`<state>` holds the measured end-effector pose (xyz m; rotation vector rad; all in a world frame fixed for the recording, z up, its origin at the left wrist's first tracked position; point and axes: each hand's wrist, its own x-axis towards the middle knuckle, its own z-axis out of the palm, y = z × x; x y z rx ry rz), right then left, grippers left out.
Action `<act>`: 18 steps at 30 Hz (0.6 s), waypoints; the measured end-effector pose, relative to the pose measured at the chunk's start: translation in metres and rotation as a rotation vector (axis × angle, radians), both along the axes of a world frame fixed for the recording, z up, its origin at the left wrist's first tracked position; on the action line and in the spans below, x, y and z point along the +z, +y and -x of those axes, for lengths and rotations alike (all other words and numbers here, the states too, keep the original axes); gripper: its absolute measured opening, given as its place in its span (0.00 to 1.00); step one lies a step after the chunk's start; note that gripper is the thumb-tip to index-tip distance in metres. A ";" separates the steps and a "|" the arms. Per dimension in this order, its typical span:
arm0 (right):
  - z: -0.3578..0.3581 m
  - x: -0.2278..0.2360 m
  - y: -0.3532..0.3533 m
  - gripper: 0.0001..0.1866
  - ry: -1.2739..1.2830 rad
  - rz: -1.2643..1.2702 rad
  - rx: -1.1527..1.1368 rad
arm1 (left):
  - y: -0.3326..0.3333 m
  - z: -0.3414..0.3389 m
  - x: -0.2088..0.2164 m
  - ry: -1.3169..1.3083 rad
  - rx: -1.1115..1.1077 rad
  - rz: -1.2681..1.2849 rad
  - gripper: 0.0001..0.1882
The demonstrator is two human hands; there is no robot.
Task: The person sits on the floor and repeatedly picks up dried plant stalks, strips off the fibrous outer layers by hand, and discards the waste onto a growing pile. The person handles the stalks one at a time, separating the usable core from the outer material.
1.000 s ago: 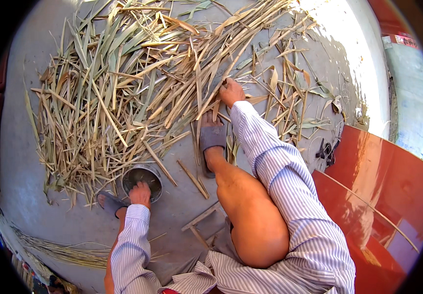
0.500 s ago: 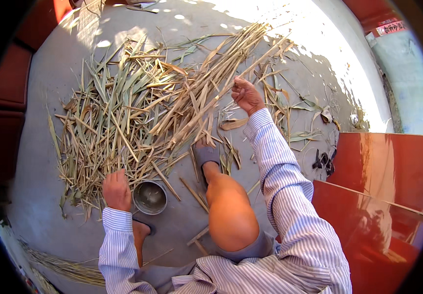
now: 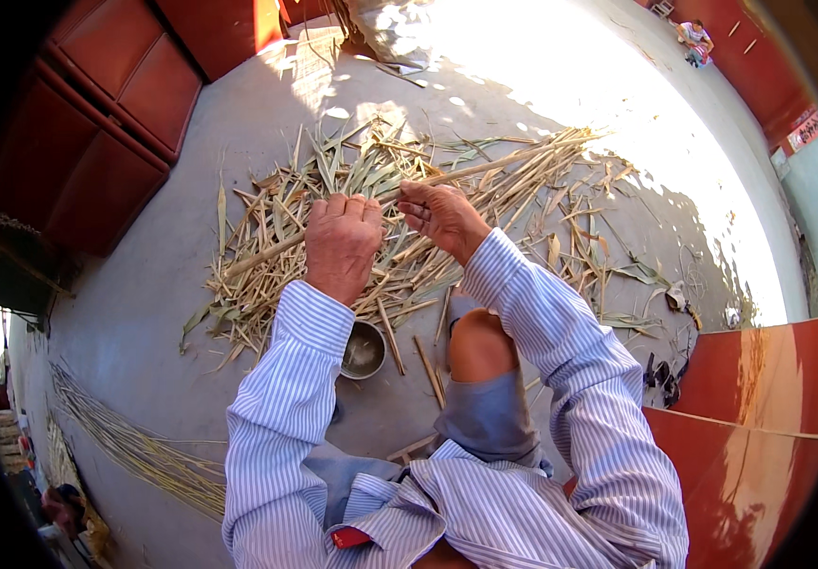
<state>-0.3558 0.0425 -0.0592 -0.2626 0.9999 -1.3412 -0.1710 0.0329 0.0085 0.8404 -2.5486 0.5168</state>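
A long dry reed stalk (image 3: 272,252) lies across both my hands, slanting from lower left to upper right above the heap. My left hand (image 3: 341,248) is closed around it in a fist, knuckles up. Just to the right, my right hand (image 3: 445,220) pinches the same stalk between thumb and fingers. Beneath them spreads a heap of dry stalks and leaves (image 3: 257,213), green and tan mixed. A sheaf of longer stalks (image 3: 532,171) stretches toward the far right. Near my left wrist a round metal bowl (image 3: 363,353) rests on the floor.
Thin sticks (image 3: 134,436) lie bundled at the lower left. Red padded furniture (image 3: 96,123) stands at the far left, and glossy red panels (image 3: 750,446) are at my right. Dark tangled scraps (image 3: 662,377) lie beside them. Another person (image 3: 695,43) is far off at upper right.
My left hand has risen from beside the bowl to the stalk. My right hand has come closer to it, and the stalk now runs through both. The view has also shifted.
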 end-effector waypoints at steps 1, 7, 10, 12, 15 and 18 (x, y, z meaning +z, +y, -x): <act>-0.015 0.008 0.003 0.07 -0.033 -0.007 0.019 | -0.001 -0.012 0.002 0.037 0.016 -0.011 0.12; 0.012 0.008 -0.013 0.03 -0.081 -0.052 -0.178 | -0.004 -0.095 0.038 0.137 -0.003 0.007 0.06; 0.042 0.007 -0.015 0.05 -0.008 -0.023 -0.212 | -0.002 -0.151 0.050 0.215 0.175 -0.027 0.08; 0.034 0.002 -0.017 0.06 0.034 -0.020 -0.182 | -0.004 -0.173 0.048 0.202 0.235 -0.040 0.09; 0.006 -0.002 -0.014 0.08 0.079 0.011 -0.125 | -0.004 -0.172 0.038 0.161 0.210 -0.060 0.11; -0.034 0.000 -0.009 0.09 0.097 0.064 -0.014 | -0.005 -0.144 0.014 0.140 0.113 -0.040 0.15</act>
